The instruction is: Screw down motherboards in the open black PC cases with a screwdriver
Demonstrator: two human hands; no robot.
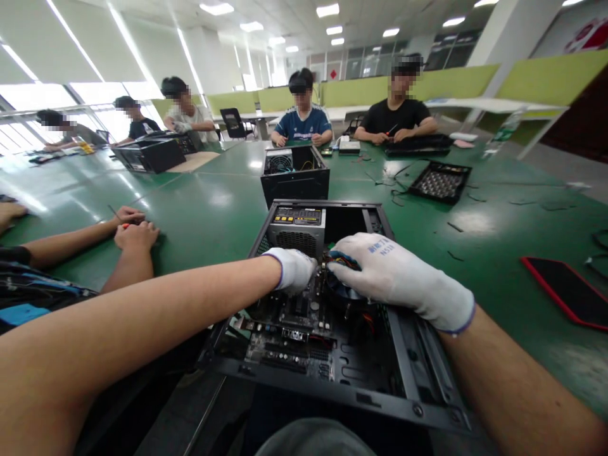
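Note:
An open black computer case (365,398) lies in front of me, its motherboard (289,354) showing. At its far left sits a grey power supply (297,228) with a label on top. My left hand (295,269), in a white glove, reaches onto the board just below the power supply; its fingertips are bent down and whatever they touch is hidden. My right hand (375,269), also gloved, is closed around a bundle of coloured cables (342,258), above a round dark fan (344,291).
Another open case (295,183) stands beyond mine. A black perforated panel (441,182) and a red-edged black pad (567,291) lie to the right. A person's hands (135,228) rest at the left with a screwdriver. Several people sit across the green table (204,218).

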